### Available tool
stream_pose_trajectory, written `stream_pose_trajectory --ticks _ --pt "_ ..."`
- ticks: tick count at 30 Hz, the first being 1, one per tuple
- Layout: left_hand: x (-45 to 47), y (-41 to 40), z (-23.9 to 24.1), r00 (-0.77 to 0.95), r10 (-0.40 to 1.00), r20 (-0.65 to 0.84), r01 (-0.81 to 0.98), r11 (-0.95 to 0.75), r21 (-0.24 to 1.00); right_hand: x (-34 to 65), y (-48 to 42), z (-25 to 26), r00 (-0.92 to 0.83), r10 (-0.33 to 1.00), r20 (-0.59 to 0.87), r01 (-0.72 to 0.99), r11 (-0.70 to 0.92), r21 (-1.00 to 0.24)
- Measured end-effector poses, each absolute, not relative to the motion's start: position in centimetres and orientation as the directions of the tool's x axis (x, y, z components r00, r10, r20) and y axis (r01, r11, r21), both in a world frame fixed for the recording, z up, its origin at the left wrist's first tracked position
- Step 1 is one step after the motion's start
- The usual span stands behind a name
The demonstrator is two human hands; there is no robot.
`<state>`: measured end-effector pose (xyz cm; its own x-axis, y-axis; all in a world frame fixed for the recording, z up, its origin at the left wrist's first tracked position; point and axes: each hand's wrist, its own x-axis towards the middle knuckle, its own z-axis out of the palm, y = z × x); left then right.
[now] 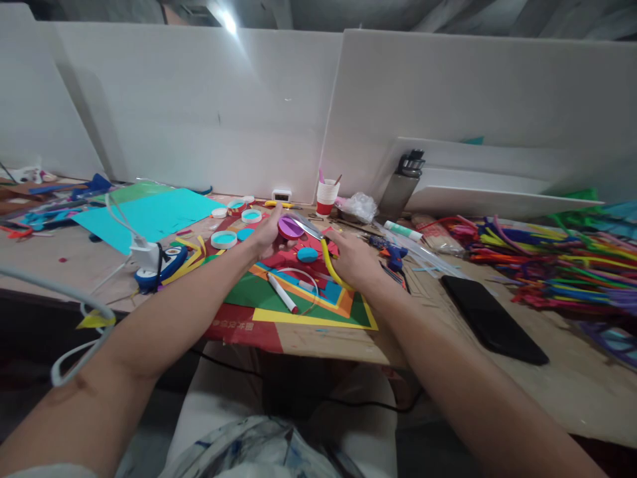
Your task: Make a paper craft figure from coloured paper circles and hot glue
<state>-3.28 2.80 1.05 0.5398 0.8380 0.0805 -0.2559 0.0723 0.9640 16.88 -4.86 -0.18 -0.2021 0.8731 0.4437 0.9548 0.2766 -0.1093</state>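
Head view: I record the left fingers (274, 223) pinching a red-rimmed purple disc (290, 227) above the worktop (572, 392); the right fingers (340, 243) grip yellow-handled scissors (327, 260), blades at its edge, contact unclear. A loose pinch could let them slip and nick the left fingers.

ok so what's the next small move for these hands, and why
Probably a small snip at the edge of the red-rimmed purple disc: the left hand holds it up, and the right hand holds yellow-handled scissors pointed at that edge. Whether they touch it is unclear.
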Motion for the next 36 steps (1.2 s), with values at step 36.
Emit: stream_pose_trajectory --ticks 36 --pt "-3.7 2.6 1.9 0.522 0.853 -0.015 -0.193 0.135 0.972 16.6 -5.1 0.2 -0.219 0.886 0.408 0.965 0.26 -0.045"
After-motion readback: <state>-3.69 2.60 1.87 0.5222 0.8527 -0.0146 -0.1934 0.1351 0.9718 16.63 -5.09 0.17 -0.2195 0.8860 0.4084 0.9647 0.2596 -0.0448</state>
